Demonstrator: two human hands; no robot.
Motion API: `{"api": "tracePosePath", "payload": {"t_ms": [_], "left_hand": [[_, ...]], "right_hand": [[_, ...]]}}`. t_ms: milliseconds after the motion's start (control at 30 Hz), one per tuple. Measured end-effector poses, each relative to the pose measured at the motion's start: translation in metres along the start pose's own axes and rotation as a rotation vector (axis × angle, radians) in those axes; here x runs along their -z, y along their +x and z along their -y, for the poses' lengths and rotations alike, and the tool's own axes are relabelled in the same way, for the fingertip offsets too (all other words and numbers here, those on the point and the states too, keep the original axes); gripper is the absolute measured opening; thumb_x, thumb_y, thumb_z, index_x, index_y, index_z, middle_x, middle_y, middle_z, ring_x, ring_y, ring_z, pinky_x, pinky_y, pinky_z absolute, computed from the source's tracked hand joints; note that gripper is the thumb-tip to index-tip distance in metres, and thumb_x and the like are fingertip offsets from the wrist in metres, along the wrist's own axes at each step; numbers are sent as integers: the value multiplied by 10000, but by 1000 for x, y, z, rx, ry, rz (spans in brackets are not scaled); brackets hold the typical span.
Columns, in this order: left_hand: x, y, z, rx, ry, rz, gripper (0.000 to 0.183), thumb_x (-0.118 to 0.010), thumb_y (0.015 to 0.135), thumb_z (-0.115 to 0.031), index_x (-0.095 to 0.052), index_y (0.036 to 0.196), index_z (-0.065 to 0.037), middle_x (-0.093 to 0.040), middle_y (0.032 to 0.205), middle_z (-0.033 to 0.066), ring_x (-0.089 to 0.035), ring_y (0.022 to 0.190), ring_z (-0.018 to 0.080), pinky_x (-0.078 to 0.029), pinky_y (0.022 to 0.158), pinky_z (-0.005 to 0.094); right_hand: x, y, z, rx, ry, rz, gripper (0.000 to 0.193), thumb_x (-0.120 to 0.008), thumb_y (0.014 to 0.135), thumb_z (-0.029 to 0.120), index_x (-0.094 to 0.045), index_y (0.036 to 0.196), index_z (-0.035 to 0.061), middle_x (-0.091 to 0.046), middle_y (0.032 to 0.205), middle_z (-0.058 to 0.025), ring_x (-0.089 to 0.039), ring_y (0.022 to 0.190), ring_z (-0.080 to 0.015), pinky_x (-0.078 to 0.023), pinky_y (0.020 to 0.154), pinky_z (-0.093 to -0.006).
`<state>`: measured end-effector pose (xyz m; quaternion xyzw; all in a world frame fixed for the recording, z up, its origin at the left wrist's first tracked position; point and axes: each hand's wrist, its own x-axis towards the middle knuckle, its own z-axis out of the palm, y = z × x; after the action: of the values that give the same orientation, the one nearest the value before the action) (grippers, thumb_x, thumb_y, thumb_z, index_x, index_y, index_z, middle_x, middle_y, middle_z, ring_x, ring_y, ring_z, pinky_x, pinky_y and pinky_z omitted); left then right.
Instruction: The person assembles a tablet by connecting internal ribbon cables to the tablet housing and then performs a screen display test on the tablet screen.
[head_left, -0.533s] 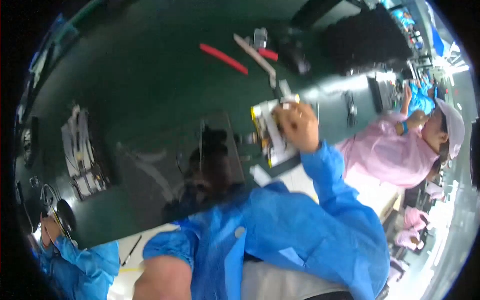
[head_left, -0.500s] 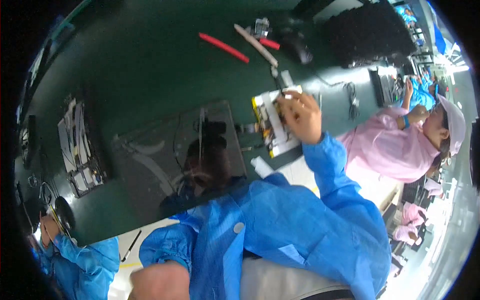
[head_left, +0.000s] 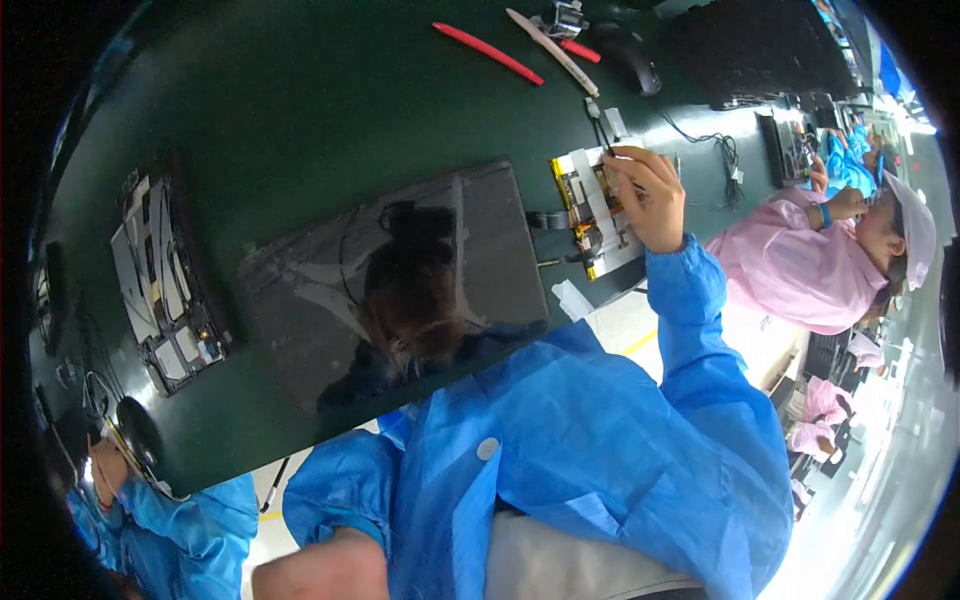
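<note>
My right hand (head_left: 650, 200) is over a flat assembly of silver battery packs and circuit board (head_left: 590, 225) with yellow edges. Its thumb and forefinger are pinched at the end of a short black cable (head_left: 600, 130) that reaches the top of the assembly. A dark ribbon cable (head_left: 548, 220) and a thin wire link the assembly to a large, glossy black screen panel (head_left: 400, 280) lying on its left. My left hand (head_left: 325, 568) is low in the picture beside my body, away from the table; its fingers are cut off and blurred.
On the green table (head_left: 300, 120) lie a red pen-like stick (head_left: 488, 53), a whitish stick (head_left: 552, 52), a black mouse (head_left: 632, 62) and a coiled cable (head_left: 728, 165). An opened device (head_left: 165, 285) is at left. A co-worker in pink (head_left: 800, 255) sits at right, another person's hand (head_left: 108, 470) lower left.
The view has shifted, so the table things appear farther right and higher. My right hand stays at the cable end on the assembly, its fingers slightly re-posed. My left hand remains low.
</note>
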<state>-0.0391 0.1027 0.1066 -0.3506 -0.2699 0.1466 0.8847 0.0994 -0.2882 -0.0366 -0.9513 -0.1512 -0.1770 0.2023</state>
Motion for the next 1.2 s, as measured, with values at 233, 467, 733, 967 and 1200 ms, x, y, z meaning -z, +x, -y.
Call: {"api": "tracePosePath", "payload": {"t_ms": [233,467,733,967,1200], "left_hand": [[84,10,-84,-576,-3336,150,506,-488,915,-210,-364,1359,-2,-366,1415,154,-339,1313,295,-230,1100,396],[101,-3,-97,-594,-3313,221,507,-440,944,-228,-321,1404,-55,-320,1457,149,-298,1350,308,-209,1109,381],[88,-22,-98,-565,-3317,361,545,-437,945,-313,-311,1419,-77,-321,1462,132,-303,1349,303,-218,1108,384],[85,-21,-98,-574,-3431,408,514,-415,952,-217,-288,1425,-62,-331,1449,146,-350,1317,285,-261,1088,368],[83,-10,-72,-237,-3084,-165,232,-490,879,-87,-667,1027,-57,-644,1026,94,-574,974,255,-423,857,357]], "right_hand": [[3,6,1,6,-18,25,190,-600,789,30,-693,949,75,-647,1010,-84,-593,841,-267,-475,759,-352],[0,18,-1,33,10,-6,206,-588,760,-16,-690,921,61,-646,985,-103,-591,820,-275,-471,731,-356],[2,9,7,-10,59,30,215,-629,722,5,-675,924,62,-629,1005,-98,-583,819,-288,-484,736,-352],[7,1,5,-29,43,59,213,-602,769,-6,-670,960,58,-631,1029,-115,-606,865,-286,-494,764,-339],[32,-1,14,-114,83,73,273,-563,814,-24,-646,1064,44,-605,1136,-129,-591,1052,-272,-466,877,-344]]}}
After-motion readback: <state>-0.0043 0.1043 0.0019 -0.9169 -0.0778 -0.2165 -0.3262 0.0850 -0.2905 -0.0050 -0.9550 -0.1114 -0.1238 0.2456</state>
